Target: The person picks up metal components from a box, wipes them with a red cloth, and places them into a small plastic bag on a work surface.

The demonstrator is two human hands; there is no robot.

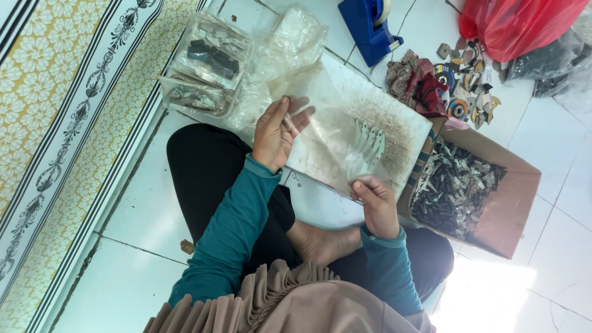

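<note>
Stretching a clear, thin plastic bag (336,132) between us, our left hand (279,132) pinches its far end and our right hand (376,203) its near corner.

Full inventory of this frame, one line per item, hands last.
clear plastic bag: one, transparent, held between both hands, small metal pieces inside
board: one, whitish and speckled, on the floor under the bag
cardboard box: one, brown, right, full of small grey parts
tape dispenser: one, blue, top
red bag: one, top right
packed clear bags: several, top left, dark parts inside
patterned mat: one, yellow and white, left
left hand: grips the bag's left edge
right hand: pinches its lower right edge
</note>
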